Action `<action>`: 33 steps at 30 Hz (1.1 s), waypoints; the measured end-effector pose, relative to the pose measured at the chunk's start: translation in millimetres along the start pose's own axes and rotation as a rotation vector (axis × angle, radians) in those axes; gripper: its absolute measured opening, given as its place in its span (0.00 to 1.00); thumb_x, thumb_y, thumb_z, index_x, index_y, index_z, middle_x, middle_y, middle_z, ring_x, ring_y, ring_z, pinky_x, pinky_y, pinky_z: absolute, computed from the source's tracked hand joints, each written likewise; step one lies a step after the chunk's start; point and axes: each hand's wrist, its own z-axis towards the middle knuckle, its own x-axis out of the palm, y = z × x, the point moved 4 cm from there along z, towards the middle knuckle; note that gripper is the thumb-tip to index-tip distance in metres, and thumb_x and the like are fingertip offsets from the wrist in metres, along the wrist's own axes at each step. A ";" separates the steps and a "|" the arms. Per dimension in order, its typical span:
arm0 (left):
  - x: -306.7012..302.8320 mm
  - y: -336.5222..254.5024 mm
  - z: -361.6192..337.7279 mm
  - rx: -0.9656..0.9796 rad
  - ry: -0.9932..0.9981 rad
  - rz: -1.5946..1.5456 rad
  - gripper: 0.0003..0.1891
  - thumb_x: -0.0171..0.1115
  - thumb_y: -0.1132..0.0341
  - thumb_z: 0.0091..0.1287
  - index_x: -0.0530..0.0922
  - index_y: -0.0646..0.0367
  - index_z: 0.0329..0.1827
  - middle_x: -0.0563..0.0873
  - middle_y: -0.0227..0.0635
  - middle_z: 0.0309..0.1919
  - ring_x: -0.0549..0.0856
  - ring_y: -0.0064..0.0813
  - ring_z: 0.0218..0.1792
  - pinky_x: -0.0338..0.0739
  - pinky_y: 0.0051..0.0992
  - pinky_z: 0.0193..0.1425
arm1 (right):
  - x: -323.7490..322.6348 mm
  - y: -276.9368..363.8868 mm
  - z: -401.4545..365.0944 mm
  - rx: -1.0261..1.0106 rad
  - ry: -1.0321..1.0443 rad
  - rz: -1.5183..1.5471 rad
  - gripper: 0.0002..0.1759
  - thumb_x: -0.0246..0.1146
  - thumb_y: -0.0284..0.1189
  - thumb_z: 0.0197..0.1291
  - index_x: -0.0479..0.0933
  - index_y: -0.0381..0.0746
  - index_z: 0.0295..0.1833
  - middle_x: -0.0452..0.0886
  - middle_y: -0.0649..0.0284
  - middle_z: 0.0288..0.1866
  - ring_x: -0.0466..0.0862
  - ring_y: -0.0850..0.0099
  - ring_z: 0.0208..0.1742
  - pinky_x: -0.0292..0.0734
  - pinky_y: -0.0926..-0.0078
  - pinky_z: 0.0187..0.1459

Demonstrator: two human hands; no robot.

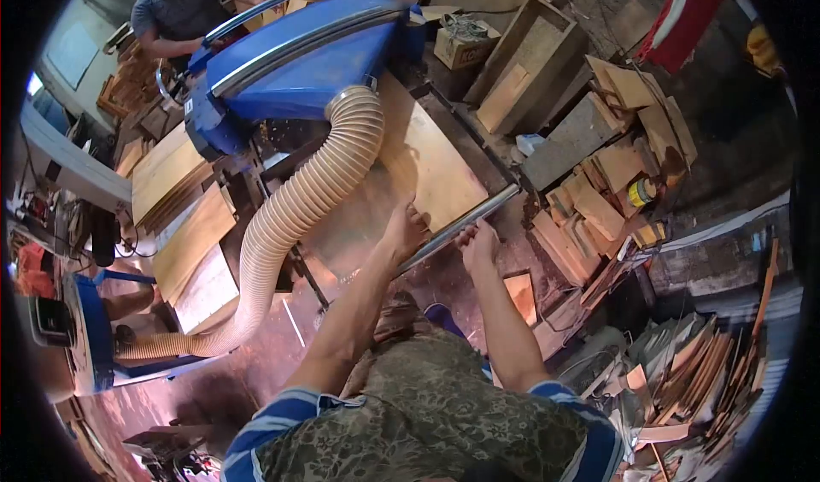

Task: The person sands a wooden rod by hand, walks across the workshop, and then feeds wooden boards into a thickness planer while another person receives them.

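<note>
A pale plywood sheet (444, 174) lies on the bed of a blue machine, its near edge beside a shiny metal rail (457, 232). My left hand (408, 232) is over the sheet's near edge, just inside the rail, its fingers curled. On the outer side of the rail, close to its right part, my right hand (480, 245) has its fingers drawn together. What either hand holds, if anything, is hidden by the fingers. A ribbed beige hose (312, 183) curves down to the left of my left hand from the machine's blue hood (299, 59).
Another person (179, 12) stands at the machine's far side. Stacked plywood sheets (171, 174) lie at left. Wood offcuts (589, 204) and a wooden trough (530, 63) are at right, with scrap strips (696, 371) piled at lower right. A blue-framed unit (90, 328) receives the hose.
</note>
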 end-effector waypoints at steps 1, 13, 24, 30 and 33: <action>12.9 7.7 13.9 -0.165 0.136 -0.360 0.38 0.62 0.42 0.65 0.68 0.63 0.67 0.79 0.41 0.55 0.77 0.39 0.57 0.71 0.39 0.63 | -11.0 -3.6 -4.6 0.083 0.060 0.070 0.06 0.58 0.33 0.68 0.69 0.43 0.42 0.70 0.67 0.26 0.70 0.72 0.23 0.70 0.70 0.27; 22.0 -22.4 -45.0 -0.034 -0.044 0.015 0.08 0.64 0.72 0.60 0.78 0.60 0.23 0.74 0.29 0.18 0.73 0.23 0.18 0.64 0.26 0.22 | -28.5 1.9 -1.8 0.003 0.089 -0.205 0.17 0.58 0.42 0.71 0.68 0.45 0.57 0.76 0.65 0.34 0.80 0.71 0.28 0.79 0.69 0.28; 15.6 -2.5 -27.3 -0.020 0.135 -0.235 0.05 0.66 0.71 0.63 0.80 0.60 0.29 0.77 0.29 0.23 0.77 0.24 0.27 0.72 0.28 0.31 | -3.6 11.2 7.2 -0.036 0.047 -0.247 0.15 0.59 0.42 0.70 0.68 0.44 0.52 0.72 0.67 0.32 0.79 0.71 0.27 0.79 0.69 0.28; 17.2 4.6 -26.5 -0.068 0.060 -0.342 0.08 0.65 0.72 0.59 0.79 0.60 0.41 0.81 0.36 0.38 0.82 0.36 0.40 0.77 0.32 0.49 | -6.8 5.1 15.6 0.003 0.126 -0.190 0.19 0.62 0.39 0.68 0.70 0.41 0.57 0.74 0.63 0.38 0.82 0.67 0.33 0.83 0.65 0.32; 24.2 -5.3 -31.7 -0.155 0.233 -0.369 0.10 0.61 0.66 0.63 0.71 0.51 0.24 0.72 0.24 0.21 0.71 0.24 0.26 0.68 0.30 0.36 | -12.2 12.3 10.0 -0.024 0.124 -0.241 0.20 0.59 0.38 0.70 0.69 0.38 0.61 0.75 0.62 0.42 0.82 0.68 0.34 0.83 0.67 0.35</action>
